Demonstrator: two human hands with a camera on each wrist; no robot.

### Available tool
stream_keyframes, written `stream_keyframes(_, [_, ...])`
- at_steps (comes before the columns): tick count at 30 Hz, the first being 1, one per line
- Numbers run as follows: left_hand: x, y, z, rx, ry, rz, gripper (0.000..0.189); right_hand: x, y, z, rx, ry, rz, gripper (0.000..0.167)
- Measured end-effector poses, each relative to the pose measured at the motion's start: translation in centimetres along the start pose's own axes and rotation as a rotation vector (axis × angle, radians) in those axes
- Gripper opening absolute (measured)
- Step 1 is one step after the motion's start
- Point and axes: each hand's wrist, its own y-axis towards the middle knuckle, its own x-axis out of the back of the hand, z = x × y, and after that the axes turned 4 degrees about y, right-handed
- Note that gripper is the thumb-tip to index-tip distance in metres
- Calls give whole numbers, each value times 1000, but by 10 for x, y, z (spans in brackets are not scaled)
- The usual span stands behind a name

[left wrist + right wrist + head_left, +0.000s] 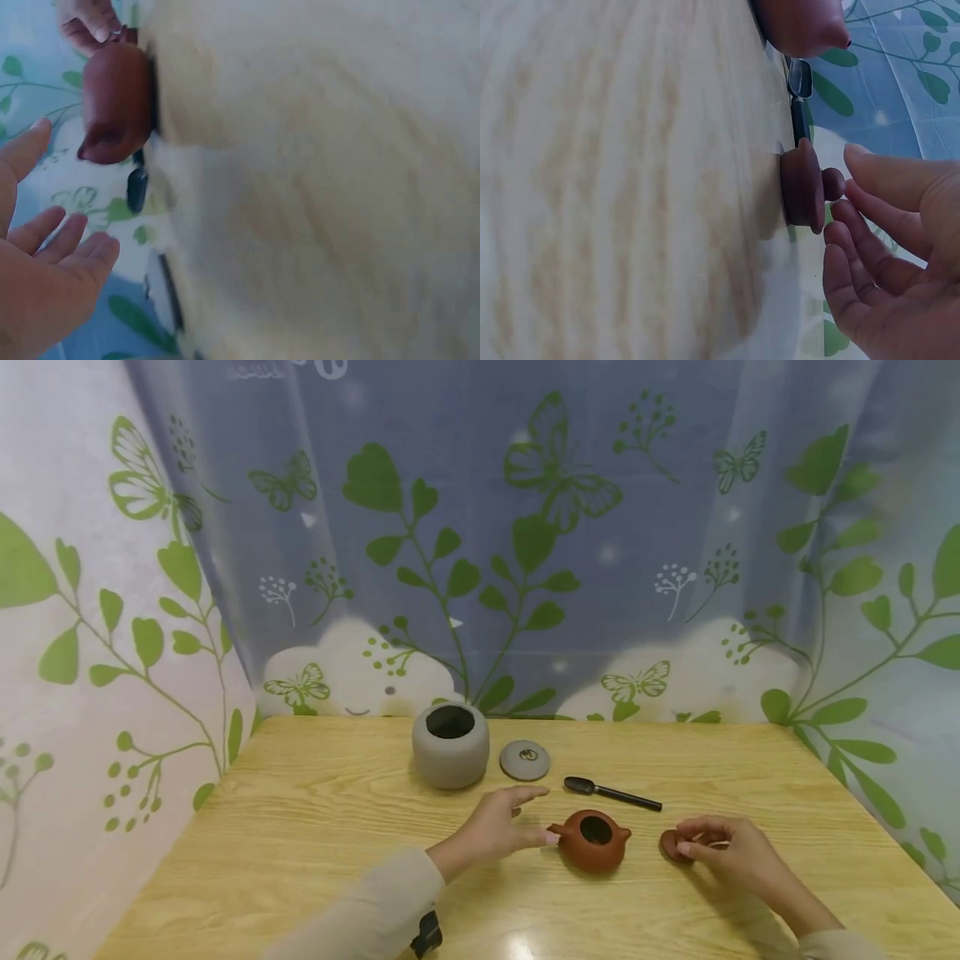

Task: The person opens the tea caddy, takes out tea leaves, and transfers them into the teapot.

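A reddish-brown clay teapot [592, 852] stands lidless on the table, its dark opening facing up. My left hand [498, 827] is beside its left end, fingers spread and thumb out; in the left wrist view this hand [52, 277] holds nothing. The teapot's small round lid [802, 187] rests on the table to the right, knob up. My right hand [723, 847] is at that lid. In the right wrist view, the right hand's fingers [870, 255] are loosely bent close to the knob, with the thumb apart from it.
Behind the teapot lies a black scoop [615, 793] with a long handle. A grey round jar [450, 756] stands uncovered at the back, its grey lid [525, 761] flat beside it. Patterned curtains [465, 527] enclose the wooden table [300, 827].
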Motion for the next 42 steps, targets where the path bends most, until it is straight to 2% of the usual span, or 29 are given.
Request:
stream_keyframes(5, [-13, 4, 4, 46, -69, 25, 55, -5, 1, -1, 42, -18, -28, 29])
stream_keyframes(11, [-20, 8, 6, 62, -140, -7, 39, -5, 1, 0, 41, -25, -36, 25])
stream_keyframes(23, [-25, 12, 9, 39, -101, -80, 15, -4, 2, 1, 39, -57, -35, 20])
stream_keyframes(35, [-28, 11, 9, 43, -91, -96, 11, -5, 0, -1, 48, -88, -46, 20])
stream_keyframes(42, [-27, 11, 8, 46, -91, -99, 10, -6, 3, 6, 113, -107, -93, 17])
